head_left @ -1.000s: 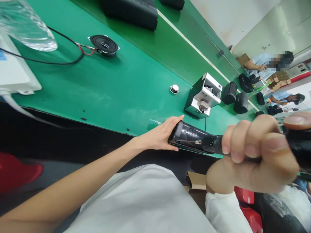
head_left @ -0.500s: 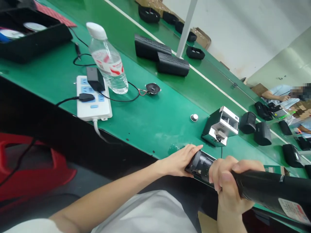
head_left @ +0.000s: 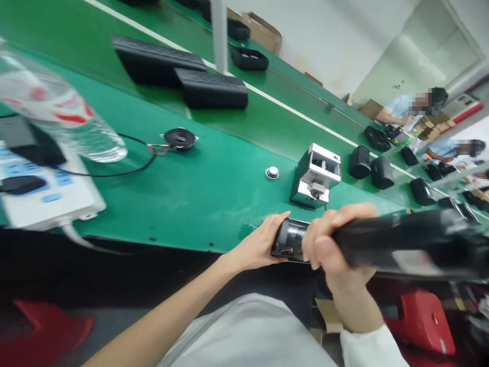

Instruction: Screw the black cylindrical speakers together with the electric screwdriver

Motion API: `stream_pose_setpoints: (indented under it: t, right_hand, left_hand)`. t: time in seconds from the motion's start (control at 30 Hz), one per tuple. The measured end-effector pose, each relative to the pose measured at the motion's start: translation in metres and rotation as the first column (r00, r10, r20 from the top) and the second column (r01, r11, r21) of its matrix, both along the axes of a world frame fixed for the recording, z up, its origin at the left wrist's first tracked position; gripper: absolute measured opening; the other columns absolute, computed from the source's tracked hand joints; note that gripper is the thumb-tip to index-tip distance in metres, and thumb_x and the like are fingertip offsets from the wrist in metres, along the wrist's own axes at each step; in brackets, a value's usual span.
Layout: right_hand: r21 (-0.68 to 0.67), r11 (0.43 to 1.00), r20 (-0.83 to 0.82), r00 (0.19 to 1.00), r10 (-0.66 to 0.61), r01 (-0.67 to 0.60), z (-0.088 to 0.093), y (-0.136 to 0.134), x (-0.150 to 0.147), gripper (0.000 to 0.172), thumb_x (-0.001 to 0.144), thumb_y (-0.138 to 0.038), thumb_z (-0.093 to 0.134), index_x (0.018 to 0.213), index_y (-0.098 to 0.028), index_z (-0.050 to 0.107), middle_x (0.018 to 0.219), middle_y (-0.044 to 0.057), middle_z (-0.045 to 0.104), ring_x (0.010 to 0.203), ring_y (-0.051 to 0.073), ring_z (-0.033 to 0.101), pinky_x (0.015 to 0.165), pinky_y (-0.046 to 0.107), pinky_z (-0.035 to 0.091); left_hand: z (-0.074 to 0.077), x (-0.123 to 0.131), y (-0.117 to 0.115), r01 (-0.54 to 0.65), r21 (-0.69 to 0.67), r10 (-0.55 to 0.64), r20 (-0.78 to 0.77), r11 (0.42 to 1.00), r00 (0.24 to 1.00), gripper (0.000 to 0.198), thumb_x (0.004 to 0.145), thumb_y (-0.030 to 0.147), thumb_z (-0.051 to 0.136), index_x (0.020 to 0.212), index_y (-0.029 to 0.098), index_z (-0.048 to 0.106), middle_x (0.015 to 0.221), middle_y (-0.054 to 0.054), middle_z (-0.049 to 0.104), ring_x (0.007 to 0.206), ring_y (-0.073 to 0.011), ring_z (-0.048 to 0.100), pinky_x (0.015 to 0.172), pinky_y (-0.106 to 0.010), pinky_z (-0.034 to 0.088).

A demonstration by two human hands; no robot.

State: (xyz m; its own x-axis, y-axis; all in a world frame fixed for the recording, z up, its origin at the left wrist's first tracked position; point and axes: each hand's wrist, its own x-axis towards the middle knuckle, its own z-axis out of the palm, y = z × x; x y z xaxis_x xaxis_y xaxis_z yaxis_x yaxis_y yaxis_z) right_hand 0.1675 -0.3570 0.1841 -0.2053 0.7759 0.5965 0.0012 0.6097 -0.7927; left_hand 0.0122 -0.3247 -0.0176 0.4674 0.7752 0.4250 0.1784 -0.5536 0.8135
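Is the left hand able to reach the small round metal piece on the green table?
Probably yes: only bare table lies between the left hand and the metal piece, but that hand holds the black speaker.

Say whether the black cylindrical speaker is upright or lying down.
Lying down: the black cylindrical speaker runs sideways, left hand cupping its end.

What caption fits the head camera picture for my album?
Left hand holds a black cylindrical speaker at the green bench edge while the right hand grips a black power tool.
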Motion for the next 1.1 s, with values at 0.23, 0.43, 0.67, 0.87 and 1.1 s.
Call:
stream_pose_setpoints:
  t: [0.23, 0.43, 0.67, 0.87, 1.1]
  right_hand:
    - [0.319, 0.810, -0.335, 0.858, -0.389, 0.491, 0.059, 0.080, 0.029, 0.028, 0.095, -0.022, 0.083, 0.106, -0.027, 0.057, 0.060, -0.014, 0.037, 0.037, 0.008, 0.038, 0.038, 0.023, 0.036]
    - [0.325, 0.777, -0.307, 0.837, -0.453, 0.539, 0.031, 0.148, 0.044, 0.044, 0.097, -0.058, 0.089, 0.099, -0.030, 0.056, 0.057, -0.012, 0.043, 0.039, 0.012, 0.041, 0.040, 0.031, 0.043]
    - [0.332, 0.777, -0.256, 0.843, -0.472, 0.535, 0.001, 0.175, 0.044, 0.038, 0.105, -0.061, 0.077, 0.112, -0.030, 0.055, 0.069, -0.009, 0.048, 0.049, 0.015, 0.061, 0.050, 0.031, 0.052]
    - [0.283, 0.797, -0.273, 0.842, -0.466, 0.533, 0.003, 0.172, 0.047, 0.033, 0.102, -0.049, 0.078, 0.107, -0.030, 0.052, 0.063, -0.012, 0.042, 0.040, 0.012, 0.049, 0.044, 0.029, 0.046]
    - [0.182, 0.892, -0.315, 0.884, -0.346, 0.414, 0.046, 0.083, 0.038, 0.023, 0.088, -0.017, 0.081, 0.100, -0.029, 0.064, 0.058, -0.013, 0.043, 0.038, 0.009, 0.040, 0.037, 0.027, 0.036]
  left_hand:
    - [0.004, -0.007, -0.003, 0.022, -0.029, -0.023, -0.064, 0.999, 0.998, 0.136, 0.084, 0.024, 0.097, 0.182, 0.038, 0.004, 0.171, -0.021, 0.045, 0.160, -0.0474, 0.052, 0.127, -0.068, 0.052]
    - [0.004, -0.010, -0.004, 0.022, -0.065, -0.027, -0.073, 0.998, 0.997, 0.132, 0.088, 0.025, 0.095, 0.181, 0.041, 0.002, 0.168, -0.021, 0.046, 0.158, -0.0458, 0.053, 0.126, -0.069, 0.052]
    - [0.004, -0.013, -0.006, 0.012, -0.084, -0.020, -0.094, 0.996, 0.995, 0.130, 0.090, 0.028, 0.093, 0.181, 0.042, 0.002, 0.167, -0.018, 0.047, 0.158, -0.0440, 0.055, 0.126, -0.068, 0.053]
    - [0.006, -0.012, -0.004, 0.012, -0.065, -0.017, -0.081, 0.998, 0.997, 0.131, 0.088, 0.028, 0.095, 0.181, 0.041, 0.004, 0.166, -0.019, 0.048, 0.156, -0.0437, 0.056, 0.125, -0.067, 0.054]
    - [0.010, -0.010, -0.001, 0.012, 0.000, -0.012, -0.063, 1.000, 0.998, 0.130, 0.089, 0.030, 0.095, 0.181, 0.037, 0.004, 0.167, -0.021, 0.045, 0.157, -0.0456, 0.054, 0.126, -0.066, 0.052]
